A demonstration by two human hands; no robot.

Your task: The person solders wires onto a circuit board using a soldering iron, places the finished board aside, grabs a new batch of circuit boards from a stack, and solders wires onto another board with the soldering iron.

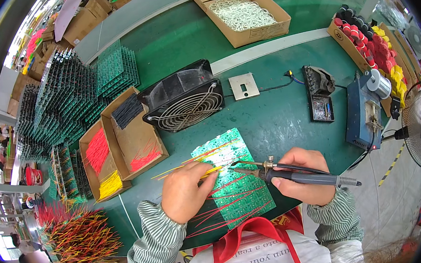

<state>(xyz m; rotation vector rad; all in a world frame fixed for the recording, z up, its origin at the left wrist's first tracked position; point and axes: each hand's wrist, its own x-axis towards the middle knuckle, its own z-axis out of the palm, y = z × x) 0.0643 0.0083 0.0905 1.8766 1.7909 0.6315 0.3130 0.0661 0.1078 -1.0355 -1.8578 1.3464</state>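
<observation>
A green circuit board panel (244, 191) lies on the bench in front of me, with red and yellow wires across it. My left hand (183, 191) rests at its left edge, its fingers pinching yellow wires (211, 171) against the board. A grey soldering iron (303, 177), fitted with a thin solder feed tube, is gripped in my right hand (310, 160). Its tip points left and meets the board close to the left fingertips; whether it touches a joint is too small to tell. Several red wires (228, 211) stick out leftward from the lower part of the panel.
Cardboard trays (131, 126) of red, yellow and black wires stand left of a black fan (185, 101). Farther left are stacked circuit boards (65, 95) and a wired bundle (79, 238). A blue soldering station (361, 117) with a solder reel (379, 84) sits at the right.
</observation>
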